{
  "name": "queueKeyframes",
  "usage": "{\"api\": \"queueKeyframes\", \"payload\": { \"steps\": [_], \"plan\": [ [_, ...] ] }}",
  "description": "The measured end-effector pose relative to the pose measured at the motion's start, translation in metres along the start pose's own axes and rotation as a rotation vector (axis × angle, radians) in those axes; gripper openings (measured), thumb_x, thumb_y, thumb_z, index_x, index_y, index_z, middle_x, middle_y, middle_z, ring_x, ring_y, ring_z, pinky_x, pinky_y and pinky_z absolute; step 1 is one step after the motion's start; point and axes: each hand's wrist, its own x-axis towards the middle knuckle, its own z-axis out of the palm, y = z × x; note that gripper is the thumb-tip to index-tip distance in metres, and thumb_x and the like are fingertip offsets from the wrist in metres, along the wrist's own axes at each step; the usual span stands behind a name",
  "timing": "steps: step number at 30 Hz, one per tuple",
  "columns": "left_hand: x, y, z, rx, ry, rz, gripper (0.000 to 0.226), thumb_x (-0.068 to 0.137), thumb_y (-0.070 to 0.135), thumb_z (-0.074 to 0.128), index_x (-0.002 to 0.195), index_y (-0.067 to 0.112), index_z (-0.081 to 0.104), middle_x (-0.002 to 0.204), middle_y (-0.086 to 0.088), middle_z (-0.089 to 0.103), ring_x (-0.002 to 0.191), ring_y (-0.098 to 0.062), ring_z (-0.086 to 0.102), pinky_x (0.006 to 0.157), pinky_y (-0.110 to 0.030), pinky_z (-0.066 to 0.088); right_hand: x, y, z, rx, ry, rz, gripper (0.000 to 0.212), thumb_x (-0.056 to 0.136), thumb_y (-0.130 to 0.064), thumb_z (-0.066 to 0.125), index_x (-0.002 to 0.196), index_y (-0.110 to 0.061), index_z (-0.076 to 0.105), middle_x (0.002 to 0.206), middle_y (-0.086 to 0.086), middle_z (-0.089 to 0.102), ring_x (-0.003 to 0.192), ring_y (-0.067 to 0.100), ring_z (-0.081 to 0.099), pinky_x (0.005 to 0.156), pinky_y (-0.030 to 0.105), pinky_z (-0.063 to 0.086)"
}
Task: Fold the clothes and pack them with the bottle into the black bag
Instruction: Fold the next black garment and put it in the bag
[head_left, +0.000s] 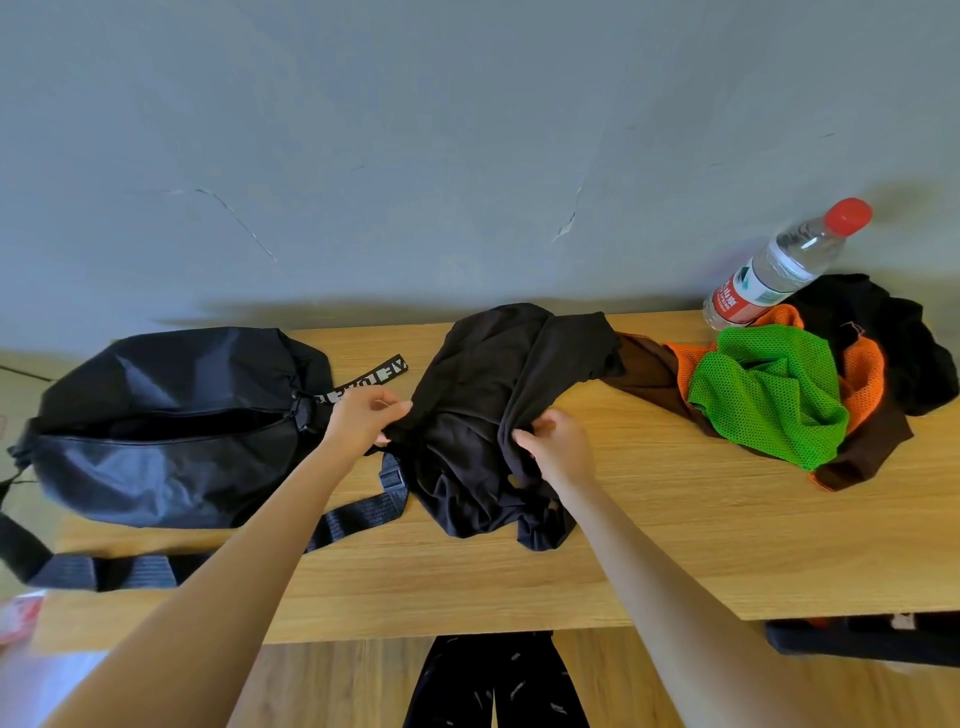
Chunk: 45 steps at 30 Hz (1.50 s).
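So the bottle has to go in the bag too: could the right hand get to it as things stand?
Probably yes. The bottle stands upright at the table's far right, nothing over its top, but the right hand is pinching the dark garment and must let go first. The clothes pile lies in front.

A light wooden table (675, 545) with a visible grain stood pushed against a grey-blue plastered wall (415, 130), which was marked by thin cracks and chipped patches. Soft shadows lay along the wall's foot, and wood-toned flooring (337, 686) showed beneath the table's front edge.
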Motion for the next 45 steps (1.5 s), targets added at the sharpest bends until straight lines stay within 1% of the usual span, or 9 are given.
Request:
{"api": "queueKeyframes", "payload": {
  "steps": [3, 8, 11, 14, 20, 28, 35, 42, 45],
  "plan": [
    [-0.003, 0.001, -0.001, 0.071, 0.007, 0.031, 0.012, 0.085, 0.009, 0.066, 0.097, 0.006, 0.068, 0.086, 0.0, 0.063, 0.083, -0.016, 0.06, 0.062, -0.019, 0.046, 0.002, -0.001, 0.001, -0.284, 0.026, -0.101, 0.018, 0.082, -0.025, 0.069, 0.076, -0.015, 0.056, 0.067, -0.004, 0.056, 0.064, 0.013, 0.055, 0.049, 0.023, 0.034],
    [-0.009, 0.001, -0.013, 0.089, 0.125, 0.054, 0.028, 0.083, 0.006, 0.069, 0.11, 0.001, 0.066, 0.083, -0.005, 0.065, 0.073, -0.01, 0.06, 0.059, -0.014, 0.049, 0.001, -0.002, -0.024, -0.171, 0.148, -0.209, 0.024, 0.086, -0.012, 0.064, 0.066, -0.014, 0.05, 0.062, -0.003, 0.048, 0.057, 0.009, 0.044, 0.05, 0.019, 0.031],
    [-0.013, 0.004, -0.025, -0.018, 0.14, 0.021, 0.026, 0.083, 0.007, 0.068, 0.108, -0.001, 0.067, 0.091, -0.015, 0.066, 0.087, -0.027, 0.065, 0.069, -0.025, 0.057, -0.001, -0.006, -0.055, -0.097, 0.209, -0.26, 0.015, 0.086, -0.006, 0.063, 0.072, -0.008, 0.056, 0.066, 0.0, 0.053, 0.061, 0.012, 0.049, 0.054, 0.016, 0.034],
    [-0.023, 0.018, -0.03, -0.105, 0.114, 0.04, 0.022, 0.087, 0.007, 0.064, 0.108, 0.0, 0.065, 0.096, -0.016, 0.063, 0.091, -0.026, 0.063, 0.063, -0.017, 0.056, -0.006, -0.016, -0.084, -0.008, 0.199, -0.294, 0.011, 0.086, -0.001, 0.062, 0.081, -0.009, 0.056, 0.07, -0.003, 0.055, 0.065, 0.01, 0.052, 0.055, 0.012, 0.039],
    [-0.052, 0.05, -0.03, -0.389, 0.066, 0.057, 0.015, 0.09, 0.007, 0.06, 0.105, 0.003, 0.062, 0.097, -0.013, 0.065, 0.069, -0.012, 0.066, 0.063, -0.019, 0.057, -0.023, -0.037, -0.115, 0.109, 0.067, -0.342, 0.025, 0.09, 0.008, 0.047, 0.085, -0.017, 0.051, 0.073, -0.001, 0.051, 0.063, 0.012, 0.045, 0.056, 0.02, 0.036],
    [-0.091, 0.077, -0.031, -0.517, 0.022, 0.122, 0.021, 0.092, 0.006, 0.056, 0.111, 0.0, 0.061, 0.103, -0.012, 0.066, 0.091, -0.018, 0.065, 0.071, -0.021, 0.058, -0.053, -0.057, -0.139, 0.146, -0.014, -0.32, 0.018, 0.076, 0.007, 0.071, 0.082, -0.008, 0.063, 0.073, -0.004, 0.057, 0.07, 0.008, 0.052, 0.065, 0.017, 0.041],
    [-0.115, 0.088, -0.042, -0.513, 0.014, 0.159, 0.012, 0.092, 0.006, 0.057, 0.101, 0.006, 0.064, 0.095, -0.011, 0.066, 0.096, -0.026, 0.064, 0.082, -0.031, 0.056, -0.063, -0.062, -0.148, -0.092, 0.127, -0.389, 0.011, 0.074, 0.005, 0.072, 0.079, -0.004, 0.069, 0.068, 0.001, 0.06, 0.068, 0.017, 0.053, 0.058, 0.015, 0.037],
    [-0.127, 0.093, -0.055, -0.519, 0.03, 0.176, 0.01, 0.091, 0.007, 0.057, 0.098, 0.01, 0.063, 0.097, -0.011, 0.064, 0.09, -0.021, 0.065, 0.072, -0.025, 0.058, -0.074, -0.081, -0.164, -0.109, 0.242, -0.47, 0.009, 0.08, 0.002, 0.066, 0.073, -0.002, 0.07, 0.069, 0.005, 0.063, 0.064, 0.009, 0.054, 0.059, 0.018, 0.038],
    [-0.125, 0.094, -0.06, -0.511, 0.05, 0.176, 0.01, 0.09, 0.008, 0.059, 0.098, 0.011, 0.064, 0.097, -0.011, 0.064, 0.096, -0.026, 0.064, 0.086, -0.037, 0.055, -0.072, -0.087, -0.169, -0.049, 0.294, -0.462, 0.009, 0.082, 0.001, 0.065, 0.074, -0.001, 0.066, 0.071, 0.011, 0.064, 0.066, 0.018, 0.057, 0.064, 0.033, 0.047]
  ]
}}
